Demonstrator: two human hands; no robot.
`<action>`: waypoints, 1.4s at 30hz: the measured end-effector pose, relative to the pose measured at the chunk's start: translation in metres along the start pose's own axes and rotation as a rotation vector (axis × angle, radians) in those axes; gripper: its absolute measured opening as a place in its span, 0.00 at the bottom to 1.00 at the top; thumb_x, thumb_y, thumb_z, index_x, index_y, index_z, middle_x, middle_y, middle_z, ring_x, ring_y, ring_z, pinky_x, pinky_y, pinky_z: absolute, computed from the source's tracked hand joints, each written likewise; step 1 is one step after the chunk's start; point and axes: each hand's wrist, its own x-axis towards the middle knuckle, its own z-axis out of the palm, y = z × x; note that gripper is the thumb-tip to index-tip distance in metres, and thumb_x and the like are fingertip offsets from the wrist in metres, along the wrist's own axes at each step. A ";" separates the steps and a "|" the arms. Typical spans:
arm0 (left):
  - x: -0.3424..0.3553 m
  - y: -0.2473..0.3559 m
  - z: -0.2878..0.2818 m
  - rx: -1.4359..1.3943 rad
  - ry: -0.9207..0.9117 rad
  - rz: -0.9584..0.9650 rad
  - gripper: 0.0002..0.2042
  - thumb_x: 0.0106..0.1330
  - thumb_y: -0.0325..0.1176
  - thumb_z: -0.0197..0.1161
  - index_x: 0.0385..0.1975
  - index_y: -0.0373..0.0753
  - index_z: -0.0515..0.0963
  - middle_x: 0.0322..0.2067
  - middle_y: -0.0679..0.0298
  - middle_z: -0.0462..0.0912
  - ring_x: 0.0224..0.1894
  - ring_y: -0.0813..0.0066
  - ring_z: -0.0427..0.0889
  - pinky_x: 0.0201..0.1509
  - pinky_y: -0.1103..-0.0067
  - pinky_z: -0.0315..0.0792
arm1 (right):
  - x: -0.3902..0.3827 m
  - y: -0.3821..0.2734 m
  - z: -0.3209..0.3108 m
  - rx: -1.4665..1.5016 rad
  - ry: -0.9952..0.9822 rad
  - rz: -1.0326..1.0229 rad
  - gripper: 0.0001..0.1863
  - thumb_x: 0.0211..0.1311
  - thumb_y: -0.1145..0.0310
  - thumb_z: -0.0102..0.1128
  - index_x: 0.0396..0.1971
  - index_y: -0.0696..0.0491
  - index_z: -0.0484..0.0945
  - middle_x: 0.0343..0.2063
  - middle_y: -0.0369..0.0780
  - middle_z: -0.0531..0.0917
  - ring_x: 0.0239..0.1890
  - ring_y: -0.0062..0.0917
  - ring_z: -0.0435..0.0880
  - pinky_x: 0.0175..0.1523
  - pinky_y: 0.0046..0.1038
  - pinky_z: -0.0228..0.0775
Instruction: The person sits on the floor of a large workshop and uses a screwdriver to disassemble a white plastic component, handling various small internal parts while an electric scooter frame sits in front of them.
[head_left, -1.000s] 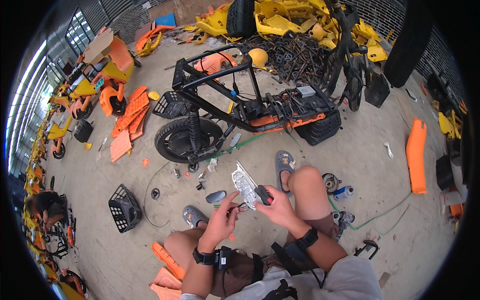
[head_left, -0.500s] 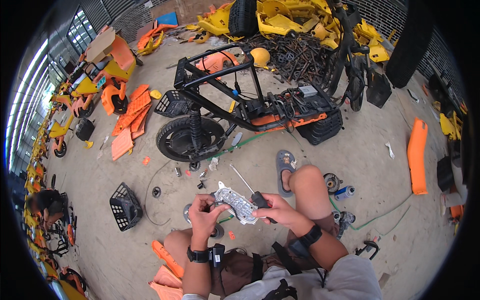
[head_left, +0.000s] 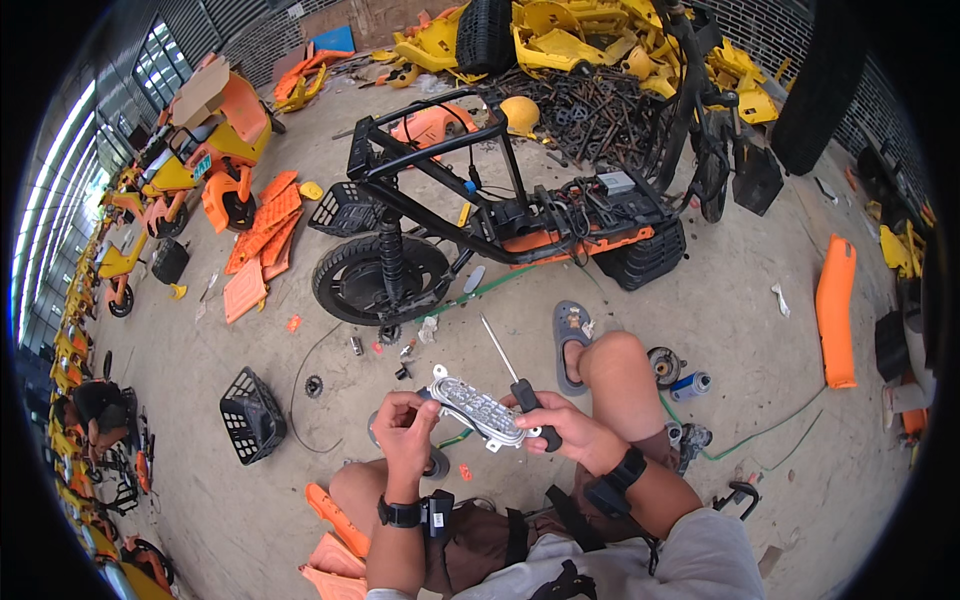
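Note:
Over my lap I hold a clear, oblong vehicle lamp (head_left: 480, 406) with small mounting tabs. My right hand (head_left: 567, 430) is closed on its right end. The same hand grips a screwdriver (head_left: 522, 394), whose dark handle crosses the palm and whose thin metal shaft points up and away. At the lamp's other end my left hand (head_left: 405, 428) is closed in a pinch. Its fingers hold a thin black cable (head_left: 452, 412) that runs along the near edge of the lamp. The fingertips partly hide the cable's end.
Ahead stands a stripped scooter frame (head_left: 430, 165) with its rear wheel (head_left: 365, 280). A black basket (head_left: 252, 415) sits at left; a spray can (head_left: 690, 386) and round metal part (head_left: 664, 366) lie right of my knee. Orange panels (head_left: 836, 310) and yellow panels (head_left: 560, 45) lie farther out.
The lamp has shifted slightly right and turned in my hands. The screwdriver's shaft has swung right and points more steeply away. My left fingers have closed nearer the lamp's left end.

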 end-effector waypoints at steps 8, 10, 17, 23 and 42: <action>-0.006 -0.003 0.014 0.097 -0.007 0.118 0.05 0.68 0.24 0.62 0.40 0.32 0.76 0.28 0.61 0.85 0.24 0.85 0.77 0.26 0.88 0.69 | 0.002 0.008 -0.005 0.253 0.008 -0.057 0.22 0.62 0.75 0.56 0.57 0.61 0.67 0.33 0.40 0.79 0.19 0.20 0.72 0.27 0.25 0.64; -0.008 -0.006 0.016 0.126 0.007 0.134 0.05 0.67 0.23 0.62 0.40 0.31 0.76 0.28 0.61 0.85 0.25 0.83 0.80 0.27 0.88 0.71 | 0.003 0.010 -0.007 0.289 -0.006 -0.082 0.22 0.63 0.75 0.56 0.57 0.60 0.67 0.34 0.41 0.79 0.20 0.21 0.73 0.27 0.25 0.64; -0.010 -0.022 0.022 0.289 -0.083 0.181 0.05 0.66 0.21 0.63 0.39 0.28 0.76 0.28 0.58 0.85 0.30 0.78 0.86 0.32 0.85 0.77 | 0.006 0.010 -0.007 0.374 -0.073 -0.114 0.19 0.66 0.74 0.53 0.56 0.60 0.69 0.35 0.40 0.80 0.22 0.23 0.74 0.29 0.26 0.65; -0.009 -0.022 0.027 0.231 -0.038 0.106 0.07 0.68 0.23 0.61 0.43 0.30 0.74 0.28 0.60 0.84 0.26 0.82 0.80 0.28 0.85 0.73 | 0.009 0.012 -0.006 0.340 0.031 -0.043 0.18 0.67 0.71 0.53 0.55 0.59 0.71 0.33 0.39 0.79 0.21 0.21 0.74 0.30 0.24 0.66; 0.001 -0.018 0.020 0.163 0.229 0.028 0.07 0.68 0.27 0.63 0.41 0.31 0.79 0.34 0.66 0.81 0.34 0.84 0.76 0.39 0.87 0.70 | 0.008 0.013 -0.005 0.217 0.119 -0.021 0.18 0.65 0.70 0.57 0.53 0.57 0.71 0.31 0.36 0.77 0.22 0.19 0.73 0.29 0.25 0.65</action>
